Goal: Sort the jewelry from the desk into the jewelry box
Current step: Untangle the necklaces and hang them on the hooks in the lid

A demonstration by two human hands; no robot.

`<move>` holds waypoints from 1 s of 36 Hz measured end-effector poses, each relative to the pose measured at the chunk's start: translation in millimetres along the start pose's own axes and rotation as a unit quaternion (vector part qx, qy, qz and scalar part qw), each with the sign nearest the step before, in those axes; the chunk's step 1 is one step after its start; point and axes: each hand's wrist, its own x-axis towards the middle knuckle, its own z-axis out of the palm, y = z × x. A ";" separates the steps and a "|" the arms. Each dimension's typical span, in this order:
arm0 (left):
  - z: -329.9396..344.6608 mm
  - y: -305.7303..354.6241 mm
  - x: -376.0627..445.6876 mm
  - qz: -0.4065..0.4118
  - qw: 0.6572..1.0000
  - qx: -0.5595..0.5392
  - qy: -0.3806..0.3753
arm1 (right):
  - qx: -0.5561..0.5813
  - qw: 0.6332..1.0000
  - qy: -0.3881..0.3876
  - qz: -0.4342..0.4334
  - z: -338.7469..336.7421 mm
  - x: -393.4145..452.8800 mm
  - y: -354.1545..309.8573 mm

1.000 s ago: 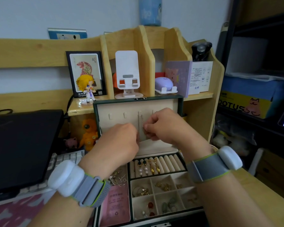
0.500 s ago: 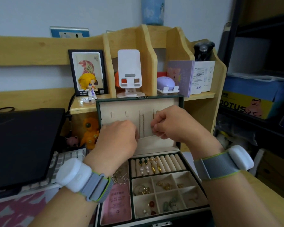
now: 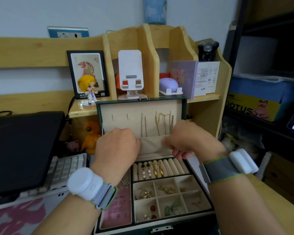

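- Standing on the wooden desk [image 3: 268, 197], the dark green jewelry box [image 3: 185, 224] is open, its lid [image 3: 139, 107] upright against the shelf unit [image 3: 209, 116].
- Black laptop [image 3: 22, 150] sits left of the box, with a white keyboard [image 3: 64, 170] just below its edge.
- Left hand [image 3: 119, 146], a white device strapped at the wrist, is raised at the lid's fabric pocket [image 3: 151, 145]; fingers are curled at the pocket's left end, but a grip cannot be confirmed.
- Right hand [image 3: 187, 139], also with a wrist device, has fingers curled and pinches the pocket's upper right edge.
- Gold necklaces [image 3: 165, 122] and a silver chain [image 3: 143, 124] hang from the lid's hooks, their lower ends running into the pocket, between the two hands.
- Ring rolls [image 3: 159, 168] in the tray hold pearl and gold earrings.
- Six small compartments [image 3: 170, 195] below hold gold, red and green pieces.
- Pink card [image 3: 117, 209] lies in the long left compartment, with thin gold hoops above it.
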 end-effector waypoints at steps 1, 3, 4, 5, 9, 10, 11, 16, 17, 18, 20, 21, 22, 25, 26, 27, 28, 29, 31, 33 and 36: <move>-0.2 0.5 0.4 -0.008 1.000 -0.012 -0.015 | 0.004 1.000 0.015 -0.012 3.7 2.4 1.8; 0.0 0.8 3.1 -0.021 0.995 -0.069 -0.069 | -0.006 0.998 0.052 -0.039 9.1 5.8 4.0; -0.2 0.5 4.8 -0.024 0.988 -0.109 -0.108 | -0.006 0.998 0.057 -0.040 10.5 6.8 4.2; -0.4 0.5 6.5 -0.025 0.978 -0.148 -0.147 | 0.001 0.998 0.053 -0.034 11.1 7.5 4.4; -2.3 2.4 9.1 -0.006 0.952 -0.224 -0.210 | 0.000 1.000 0.028 -0.013 8.4 9.7 3.8; -2.5 2.0 10.1 -0.007 0.951 -0.235 -0.202 | -0.004 1.000 0.021 -0.008 7.9 10.8 3.9; -2.7 1.5 10.9 -0.013 0.950 -0.244 -0.194 | -0.007 1.000 0.017 -0.005 7.5 12.0 3.8; -7.0 -5.0 11.3 -0.054 0.960 -0.221 -0.161 | 0.020 0.999 0.042 0.020 1.2 12.4 4.3; -7.8 -6.8 10.9 -0.059 0.964 -0.206 -0.158 | 0.033 0.998 0.039 0.037 -0.8 10.9 4.6; -8.9 -9.0 10.6 -0.062 0.968 -0.189 -0.154 | 0.029 0.998 0.041 0.047 -2.3 12.2 5.3; -11.2 -10.0 9.6 -0.059 0.974 -0.166 -0.144 | -0.001 0.998 0.049 0.044 -4.4 15.9 7.9; -12.8 -8.2 9.7 -0.051 0.975 -0.165 -0.141 | -0.018 0.998 0.050 0.037 -3.9 15.3 7.5; -14.2 -5.2 8.6 -0.042 0.973 -0.175 -0.147 | -0.020 0.998 0.043 0.031 -1.6 13.8 6.9; -15.3 7.2 7.2 -0.002 0.953 -0.229 -0.198 | -0.003 1.000 0.031 0.005 15.5 12.3 -3.8; -13.2 9.9 7.1 0.006 0.948 -0.233 -0.215 | -0.022 0.999 0.033 -0.006 22.4 13.3 -7.5; -11.7 10.6 7.7 0.010 0.947 -0.229 -0.223 | -0.044 0.998 0.034 -0.014 27.6 14.7 -10.9; -10.4 10.0 7.7 0.008 0.948 -0.221 -0.229 | -0.062 0.997 0.037 -0.020 30.6 14.7 -11.0; -10.4 8.1 7.6 0.002 0.950 -0.214 -0.227 | -0.067 0.996 0.045 -0.028 30.1 12.9 -10.2; -13.3 2.3 7.3 -0.012 0.954 -0.207 -0.216 | -0.066 0.993 0.079 -0.049 20.7 8.7 -4.2; -16.8 -3.7 6.8 -0.028 0.957 -0.205 -0.203 | -0.066 0.992 0.100 -0.050 6.7 1.6 3.3; -21.5 -11.6 5.2 -0.068 0.959 -0.189 -0.200 | -0.043 0.996 0.082 -0.007 -7.6 -1.6 8.6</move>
